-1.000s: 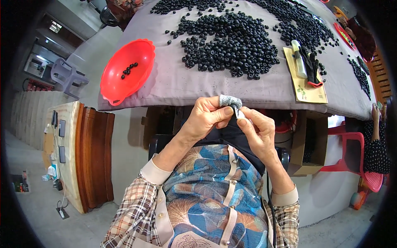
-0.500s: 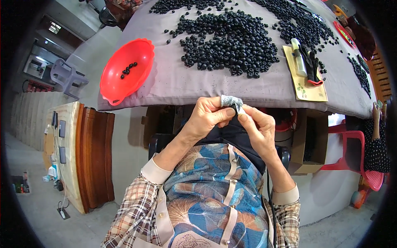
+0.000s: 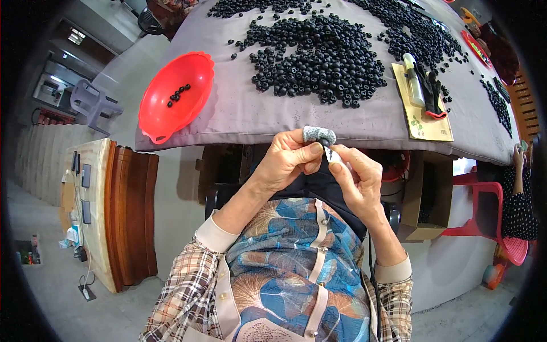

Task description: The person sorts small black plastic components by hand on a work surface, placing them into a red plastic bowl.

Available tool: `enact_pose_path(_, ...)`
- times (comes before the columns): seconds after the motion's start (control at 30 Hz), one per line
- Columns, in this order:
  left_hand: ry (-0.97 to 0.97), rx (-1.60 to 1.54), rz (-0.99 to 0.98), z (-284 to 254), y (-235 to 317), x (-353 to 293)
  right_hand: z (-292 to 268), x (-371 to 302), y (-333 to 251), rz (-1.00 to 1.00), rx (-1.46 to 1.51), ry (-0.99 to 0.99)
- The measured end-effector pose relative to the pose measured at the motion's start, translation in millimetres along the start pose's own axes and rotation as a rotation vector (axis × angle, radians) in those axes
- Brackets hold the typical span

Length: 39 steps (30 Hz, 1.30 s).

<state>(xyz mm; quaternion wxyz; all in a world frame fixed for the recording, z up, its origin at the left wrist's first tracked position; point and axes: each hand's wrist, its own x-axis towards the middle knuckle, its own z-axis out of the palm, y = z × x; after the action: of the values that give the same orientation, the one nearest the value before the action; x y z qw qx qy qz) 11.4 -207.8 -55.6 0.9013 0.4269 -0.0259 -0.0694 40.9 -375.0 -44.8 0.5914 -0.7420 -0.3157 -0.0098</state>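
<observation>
My left hand (image 3: 288, 157) is closed, with thumb and index finger pinching a small black bead (image 3: 323, 141). A grey knitted sleeve (image 3: 318, 134) covers the tip of that index finger. Close against the bead, my right hand (image 3: 360, 175) pinches a small white piece (image 3: 329, 153) between thumb and index finger; its kind is too small to make out. Both hands meet just in front of the table's near edge. Beyond them lies a large heap of black beads (image 3: 319, 62). To the left, a red scalloped bowl (image 3: 156, 108) contains several black beads.
A grey cloth covers the table (image 3: 233, 117). Right of the heap, a black glove (image 3: 428, 91) and a clear tube (image 3: 414, 85) rest on a yellow envelope (image 3: 419, 122). Underneath stands a cardboard box (image 3: 430, 225). At far right, another person's arm (image 3: 518, 171) shows near a pink chair (image 3: 484, 205).
Both hands stay together. The right fingers and the white piece have shifted slightly down and right, and the bead at the left fingertips shows more clearly.
</observation>
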Motion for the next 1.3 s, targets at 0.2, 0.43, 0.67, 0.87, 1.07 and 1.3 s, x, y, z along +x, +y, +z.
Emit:
enact_pose_path(0.2,-0.024,-0.028,-0.016,-0.7,0.4,1.1,0.6,-0.2,2.0,0.032,0.013,0.008)
enact_pose_path(0.43,-0.043,-0.031,-0.015,-2.8,-0.7,1.5,0.8,-0.6,2.2,0.044,0.029,0.009)
enact_pose_path(0.67,-0.017,-0.003,-0.025,-2.8,0.5,1.0,2.5,-1.4,1.6,0.059,0.014,0.023)
enact_pose_path(0.87,0.015,0.072,-0.036,-4.2,-3.7,0.4,5.4,-2.1,3.6,0.092,-0.031,0.025)
enact_pose_path(1.07,0.041,-0.092,-0.071,-0.6,-4.9,4.4,3.8,-1.2,9.9,0.163,-0.012,0.028)
enact_pose_path(1.3,0.153,-0.110,-0.147,-4.5,-11.5,1.9,13.8,3.3,6.6,0.047,0.008,0.178)
